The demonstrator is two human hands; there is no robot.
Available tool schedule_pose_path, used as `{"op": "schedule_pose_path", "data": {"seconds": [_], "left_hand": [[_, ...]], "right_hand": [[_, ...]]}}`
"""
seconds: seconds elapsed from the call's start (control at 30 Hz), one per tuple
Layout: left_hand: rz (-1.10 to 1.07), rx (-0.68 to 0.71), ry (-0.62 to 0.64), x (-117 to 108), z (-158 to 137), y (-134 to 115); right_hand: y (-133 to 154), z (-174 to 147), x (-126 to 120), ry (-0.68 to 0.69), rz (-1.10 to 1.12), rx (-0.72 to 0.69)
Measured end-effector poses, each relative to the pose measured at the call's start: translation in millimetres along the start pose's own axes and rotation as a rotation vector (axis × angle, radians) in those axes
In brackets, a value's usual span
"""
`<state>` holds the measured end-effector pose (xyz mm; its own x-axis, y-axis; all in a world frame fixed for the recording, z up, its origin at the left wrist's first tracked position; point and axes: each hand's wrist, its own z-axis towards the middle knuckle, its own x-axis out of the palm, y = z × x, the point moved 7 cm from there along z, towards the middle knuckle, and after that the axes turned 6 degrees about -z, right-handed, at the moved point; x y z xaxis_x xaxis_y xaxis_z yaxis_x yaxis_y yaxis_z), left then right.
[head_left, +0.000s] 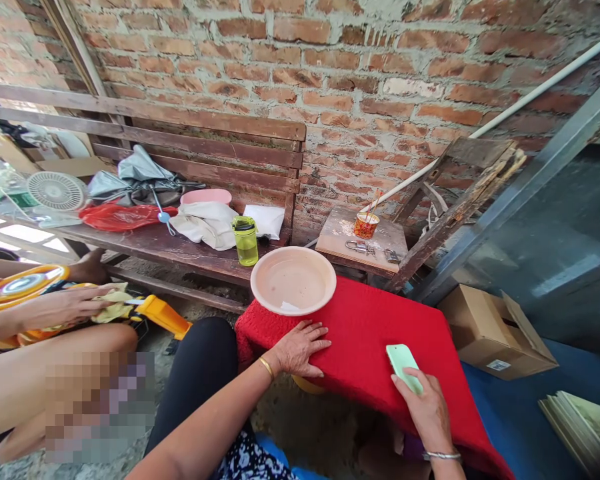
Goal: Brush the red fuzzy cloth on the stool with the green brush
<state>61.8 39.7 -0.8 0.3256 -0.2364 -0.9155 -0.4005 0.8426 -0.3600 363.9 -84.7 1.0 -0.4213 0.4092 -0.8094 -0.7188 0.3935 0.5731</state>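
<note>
Hands of a second person (65, 305) worked at the far left, one pressing a yellowish cloth (111, 300) against a yellow-and-orange plastic toy (163, 313); a round yellow-rimmed part (23, 283) lay just above that forearm. Behind them ran one long wooden bench (180, 250) against the brick wall. On it, from the left, sat one small white fan (56, 191), one red plastic bag (120, 215), one grey folded umbrella (140, 177), one pink basin (206, 197), one bundle of white cloth (205, 223), one green-lidded water bottle (245, 241) and one white packet (266, 220).

In the middle stood a low table under a red cloth (380, 333). One empty pale pink bowl (293, 280) rested on its far left corner. The person's left hand (300, 347) lay flat on the cloth just in front of the bowl, palm down, fingers spread, a gold bangle (267, 367) at the wrist. The right hand (425, 407) rested on the cloth nearer the right edge, its fingertips lying on the lower end of one mint-green phone (404, 365); whether it gripped the phone I could not tell. A silver bangle (441, 456) circled that wrist.

Beyond the table, a small wooden stool (340, 240) carried one orange cup (366, 225) and two padlocks (360, 247). One open cardboard box (495, 333) sat on the floor at the right.
</note>
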Motion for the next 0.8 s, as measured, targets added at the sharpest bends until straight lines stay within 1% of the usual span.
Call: {"op": "schedule_pose_path", "data": {"seconds": [0.17,0.27,0.47,0.57,0.7,0.8], "left_hand": [[0.003,-0.005,0.002,-0.4,0.0,0.0],[0.003,-0.004,0.004,-0.6,0.0,-0.5],[0.013,-0.005,-0.001,-1.2,-0.1,-1.2],[0.021,0.0,-0.008,-1.1,-0.4,-1.0],[0.02,0.007,-0.012,-0.9,-0.4,-0.7],[0.022,0.012,-0.015,-1.4,-0.5,-0.8]], "right_hand": [[14.5,-7.0,9.6,0.02,0.042,-0.08],[16.6,-6.9,11.4,0.016,0.033,-0.105],[2.5,-0.4,0.3,-0.037,-0.022,-0.039],[-1.6,1.0,-3.0,-0.039,-0.024,-0.023],[-4.0,1.7,-6.9,-0.058,0.006,0.017],[-0.7,-0.5,-6.3,-0.058,0.06,0.044]]}}
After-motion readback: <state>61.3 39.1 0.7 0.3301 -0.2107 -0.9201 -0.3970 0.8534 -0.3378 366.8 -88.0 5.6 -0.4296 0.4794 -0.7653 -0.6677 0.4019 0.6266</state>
